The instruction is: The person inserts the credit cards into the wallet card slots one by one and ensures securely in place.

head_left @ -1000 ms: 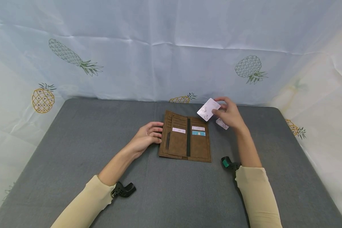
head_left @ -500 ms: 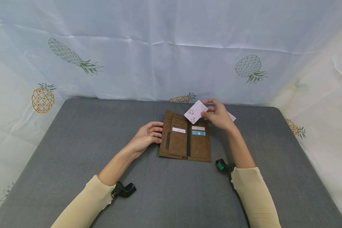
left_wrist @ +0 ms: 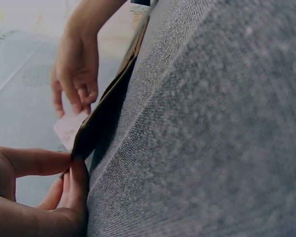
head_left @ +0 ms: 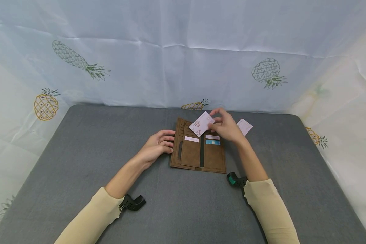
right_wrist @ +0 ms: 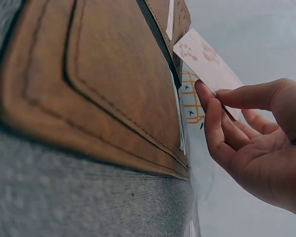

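Observation:
A brown bifold wallet point(head_left: 190, 155) lies spread open on the grey table. My left hand point(head_left: 155, 146) pinches its left edge between thumb and fingers, the edge lifted off the cloth in the left wrist view. With thumb and fingertips, my right hand point(head_left: 226, 127) holds a pale pink card point(head_left: 202, 124) with a floral print, tilted above the upper part of the wallet. A pink card point(head_left: 191, 139) shows in a left-side slot. On the right side, another pink card point(head_left: 212, 137) sits above a blue card point(head_left: 212, 142).
A loose pink card point(head_left: 245, 126) lies on the grey tablecloth point(head_left: 183, 210) to the right of the wallet, beyond my right hand. Behind the table's far edge hangs a pale curtain point(head_left: 158, 78) printed with pineapples.
My right hand has carried the pink card leftward and slightly down, from beside the wallet to over it. The loose card on the right is now uncovered. My left hand stays put.

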{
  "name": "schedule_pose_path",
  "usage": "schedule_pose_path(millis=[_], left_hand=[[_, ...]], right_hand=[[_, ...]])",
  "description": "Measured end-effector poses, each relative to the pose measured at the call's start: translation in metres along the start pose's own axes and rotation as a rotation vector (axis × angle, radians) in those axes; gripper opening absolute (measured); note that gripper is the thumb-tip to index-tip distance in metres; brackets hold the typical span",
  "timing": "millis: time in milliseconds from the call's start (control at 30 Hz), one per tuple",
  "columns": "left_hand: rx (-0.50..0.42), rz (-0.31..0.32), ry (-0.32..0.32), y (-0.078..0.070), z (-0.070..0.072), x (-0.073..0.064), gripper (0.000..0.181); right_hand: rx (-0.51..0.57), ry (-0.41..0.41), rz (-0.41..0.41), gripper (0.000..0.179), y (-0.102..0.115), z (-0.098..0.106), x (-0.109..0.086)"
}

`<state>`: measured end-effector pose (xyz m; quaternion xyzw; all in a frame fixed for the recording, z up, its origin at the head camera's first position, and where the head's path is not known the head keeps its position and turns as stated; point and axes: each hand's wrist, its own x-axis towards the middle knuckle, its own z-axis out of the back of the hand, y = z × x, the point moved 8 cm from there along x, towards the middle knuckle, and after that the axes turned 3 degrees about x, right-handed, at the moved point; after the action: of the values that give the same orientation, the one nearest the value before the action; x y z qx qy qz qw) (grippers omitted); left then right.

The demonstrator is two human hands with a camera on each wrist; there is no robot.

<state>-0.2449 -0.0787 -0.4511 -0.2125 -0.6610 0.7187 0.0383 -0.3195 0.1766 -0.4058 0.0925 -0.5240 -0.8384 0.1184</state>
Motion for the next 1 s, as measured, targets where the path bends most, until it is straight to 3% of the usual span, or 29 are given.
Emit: schedule_pose_path(millis=[600,1000], left_hand=[[-0.005,-0.007,-0.006,-0.001,0.0,-0.001,0.07],[-0.023,-0.008,0.01,0.0,-0.002,0.0,0.073]], right_hand=[[0.01,0.064,0.042,0.04,0.003,-0.012,0.001],[-0.053,0.147,0.044,0.039,0.006,-0.026,-0.001]])
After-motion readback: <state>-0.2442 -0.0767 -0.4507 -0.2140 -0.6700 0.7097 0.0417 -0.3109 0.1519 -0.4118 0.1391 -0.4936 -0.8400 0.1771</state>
